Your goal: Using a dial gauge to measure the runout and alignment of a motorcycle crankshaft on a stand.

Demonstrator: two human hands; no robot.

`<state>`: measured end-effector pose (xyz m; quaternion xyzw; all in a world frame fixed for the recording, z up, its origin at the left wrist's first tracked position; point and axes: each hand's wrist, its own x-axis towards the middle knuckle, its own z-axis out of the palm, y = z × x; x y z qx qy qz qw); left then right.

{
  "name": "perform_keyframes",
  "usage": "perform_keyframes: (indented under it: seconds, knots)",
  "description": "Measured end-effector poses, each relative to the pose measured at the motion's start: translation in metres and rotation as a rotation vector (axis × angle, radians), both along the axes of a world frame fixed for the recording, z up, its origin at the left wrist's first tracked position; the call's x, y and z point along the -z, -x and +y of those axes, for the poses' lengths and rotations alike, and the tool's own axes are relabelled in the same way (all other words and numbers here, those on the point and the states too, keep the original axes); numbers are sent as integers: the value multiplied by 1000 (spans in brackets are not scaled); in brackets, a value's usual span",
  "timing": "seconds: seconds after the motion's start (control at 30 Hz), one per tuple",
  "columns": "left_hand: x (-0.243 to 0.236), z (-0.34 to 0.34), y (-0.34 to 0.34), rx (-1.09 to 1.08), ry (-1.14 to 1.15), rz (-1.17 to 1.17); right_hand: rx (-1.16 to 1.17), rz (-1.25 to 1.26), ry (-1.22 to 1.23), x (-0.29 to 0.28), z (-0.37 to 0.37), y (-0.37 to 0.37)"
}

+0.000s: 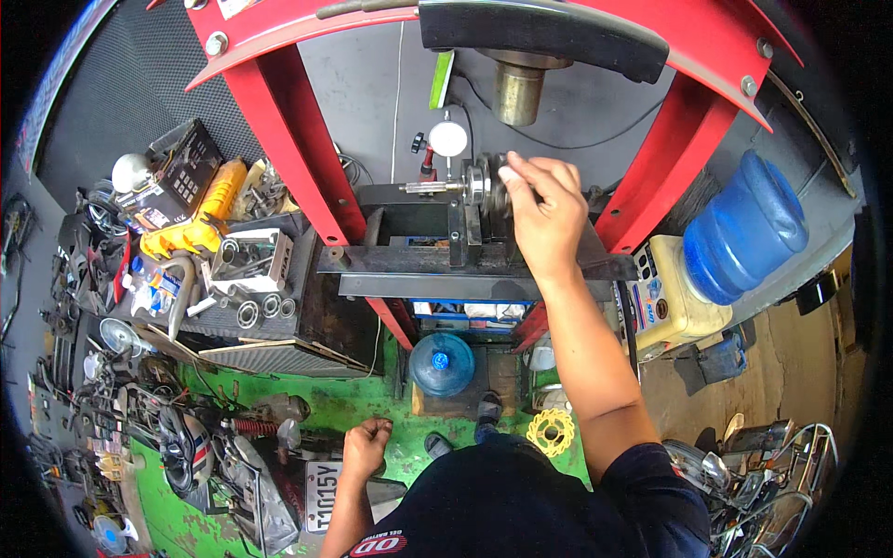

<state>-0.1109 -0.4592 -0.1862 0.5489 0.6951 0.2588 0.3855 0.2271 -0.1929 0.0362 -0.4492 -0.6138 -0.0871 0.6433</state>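
A crankshaft [479, 184] lies level across black supports on the bed of a red shop press [341, 214], its splined end pointing left. My right hand [551, 212] is closed at its right side, thumb and fingers pinching the round web, and covers that end. Just left of the web, a white-faced dial gauge [447, 139] stands with its stem reaching down to the shaft. Low on the left, away from the press, my left hand [366, 445] is held with curled fingers; whether anything is inside them is hidden.
Above the crankshaft hangs the press ram [517, 93]. On the left, a bench carries loose bearings [247, 314] and a box of metal parts [251, 260]. A blue water jug [441, 365] stands below the press bed. At right, another blue jug [744, 232] sits on a cream container [672, 288].
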Motion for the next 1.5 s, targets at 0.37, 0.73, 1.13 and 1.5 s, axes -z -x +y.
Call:
perform_keyframes:
  seconds: [0.37, 0.73, 1.13, 1.5]
  knots:
    - [-15, 8, -6, 81, 102, 131, 46, -49, -37, 6, 10, -12]
    - [-18, 35, -22, 105, -83, 53, 1, -122, 38, 1, 2, -13]
    - [-177, 241, -91, 49, -881, -107, -58, -58, -130, 6, 10, -24]
    - [-198, 360, -151, 181, -406, -165, -57, -125, 11, 6, 18, -24]
